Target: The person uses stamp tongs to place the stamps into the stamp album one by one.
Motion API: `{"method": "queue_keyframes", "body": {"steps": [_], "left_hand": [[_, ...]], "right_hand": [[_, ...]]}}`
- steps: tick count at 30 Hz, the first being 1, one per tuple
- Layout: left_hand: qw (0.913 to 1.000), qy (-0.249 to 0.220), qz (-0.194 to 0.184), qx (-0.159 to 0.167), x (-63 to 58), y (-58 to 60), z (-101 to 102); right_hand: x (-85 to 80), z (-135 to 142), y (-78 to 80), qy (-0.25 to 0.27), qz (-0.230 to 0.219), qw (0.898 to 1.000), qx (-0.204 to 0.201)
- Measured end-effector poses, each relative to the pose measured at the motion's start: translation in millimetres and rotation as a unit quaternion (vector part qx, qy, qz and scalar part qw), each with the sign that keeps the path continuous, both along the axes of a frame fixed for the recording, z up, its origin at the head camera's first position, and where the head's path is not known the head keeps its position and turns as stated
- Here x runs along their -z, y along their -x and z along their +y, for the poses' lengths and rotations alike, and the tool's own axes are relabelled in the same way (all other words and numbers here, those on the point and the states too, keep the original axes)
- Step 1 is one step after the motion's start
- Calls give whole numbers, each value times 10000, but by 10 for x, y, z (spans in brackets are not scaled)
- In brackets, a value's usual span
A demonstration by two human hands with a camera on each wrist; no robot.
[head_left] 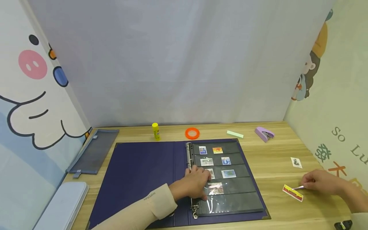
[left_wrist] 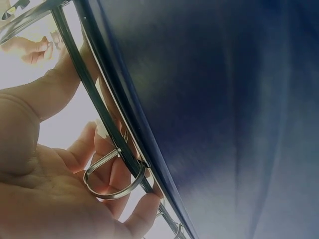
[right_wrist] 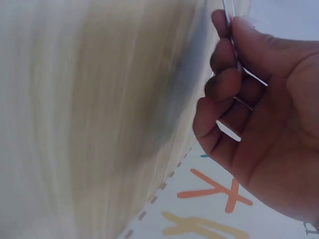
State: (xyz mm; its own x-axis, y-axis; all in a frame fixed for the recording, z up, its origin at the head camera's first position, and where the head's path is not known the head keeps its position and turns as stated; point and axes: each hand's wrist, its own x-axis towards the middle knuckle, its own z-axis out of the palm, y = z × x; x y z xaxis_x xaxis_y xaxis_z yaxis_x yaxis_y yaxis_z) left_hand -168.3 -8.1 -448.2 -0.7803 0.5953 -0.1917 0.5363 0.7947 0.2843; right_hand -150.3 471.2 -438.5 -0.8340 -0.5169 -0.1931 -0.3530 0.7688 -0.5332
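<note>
A dark blue ring binder (head_left: 143, 172) lies open, with a black stamp page (head_left: 241, 185) of clear pockets on its right side. Several stamps, one of them a yellow and red stamp (head_left: 217, 150), sit in the upper rows. My left hand (head_left: 195, 182) rests on the page's inner edge, next to the metal rings (left_wrist: 114, 191), its fingers spread. To the right of the binder, my right hand (head_left: 322, 182) pinches metal tweezers (right_wrist: 232, 35) between thumb and fingers. The tweezers' tips are at a yellow and red stamp strip (head_left: 293, 193), low over or on the table; contact is unclear.
Behind the binder are a glue stick (head_left: 156, 131), orange tape roll (head_left: 192, 133), pale green strip (head_left: 235, 134) and purple stapler (head_left: 264, 134). A loose stamp (head_left: 296, 162) lies right. A grey mesh pouch (head_left: 95, 153) and white case (head_left: 61, 204) lie left; a black object (head_left: 343, 225) sits front right.
</note>
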Motion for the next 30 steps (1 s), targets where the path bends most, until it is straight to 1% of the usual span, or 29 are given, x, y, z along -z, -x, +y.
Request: {"method": "queue_keyframes", "body": {"steps": [2, 5, 9, 12, 16, 22, 25, 30], "left_hand": [[10000, 5, 5, 4, 0, 1, -2], [10000, 22, 12, -9, 4, 4, -6], [10000, 79, 38, 3, 19, 4, -8], [9999, 88, 105, 53, 20, 4, -1], [9998, 72, 165, 59, 2, 3, 3], [9999, 47, 95, 82, -6, -3, -9], [9999, 48, 127, 72, 1, -2, -9], [9998, 57, 157, 76, 9, 2, -13]], "right_hand": [[12, -28, 23, -140, 258, 9996, 54], [-14, -137, 77, -360, 660, 9968, 287], [-50, -421, 167, -397, 861, 9942, 513], [-90, -662, 240, -297, 992, 9928, 593], [-156, -970, 382, -141, 1125, 9914, 653], [-146, -1358, 554, -57, 1189, 9919, 452], [-106, -1523, 617, 14, 1234, 9921, 232], [-29, -1753, 693, -108, 1513, 9883, -154]]}}
